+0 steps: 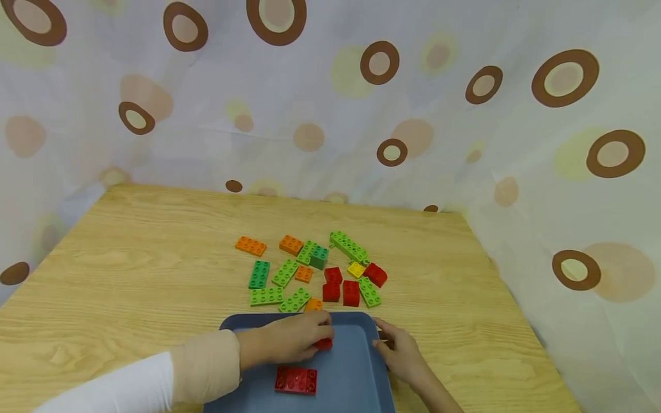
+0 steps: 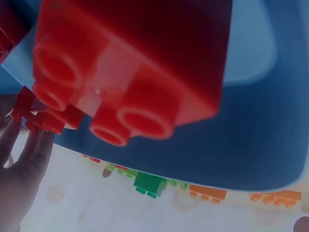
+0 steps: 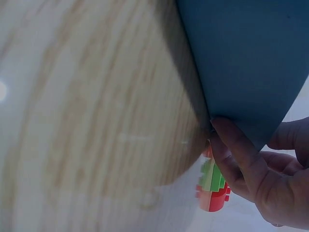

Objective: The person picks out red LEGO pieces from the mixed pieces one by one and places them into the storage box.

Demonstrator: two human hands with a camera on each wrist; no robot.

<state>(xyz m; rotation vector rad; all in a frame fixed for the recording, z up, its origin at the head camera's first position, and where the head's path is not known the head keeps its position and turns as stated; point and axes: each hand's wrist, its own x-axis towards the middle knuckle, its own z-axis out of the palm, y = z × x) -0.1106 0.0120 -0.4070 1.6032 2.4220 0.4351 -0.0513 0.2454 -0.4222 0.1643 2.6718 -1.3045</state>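
My left hand (image 1: pixel 299 337) is over the grey-blue tray (image 1: pixel 351 381) and holds a small red building brick (image 1: pixel 323 344), mostly covered by the fingers in the head view. In the left wrist view, the fingertips of that hand (image 2: pixel 21 174) pinch the red brick (image 2: pixel 48 116) close above the tray. Another red brick (image 2: pixel 145 72) looms large under the wrist. A dark red flat brick (image 1: pixel 296 381) lies in the tray nearer to me. My right hand (image 1: pixel 405 355) grips the tray's right rim near its far corner, fingers against the outer wall (image 3: pixel 241 72).
Beyond the tray lie loose bricks: several red ones (image 1: pixel 351 293), light green plates (image 1: pixel 266 296), a dark green plate (image 1: pixel 259 274), orange bricks (image 1: pixel 251 246) and a yellow one (image 1: pixel 356 269). A patterned curtain (image 1: pixel 310 86) hangs behind the wooden table (image 1: pixel 144 275).
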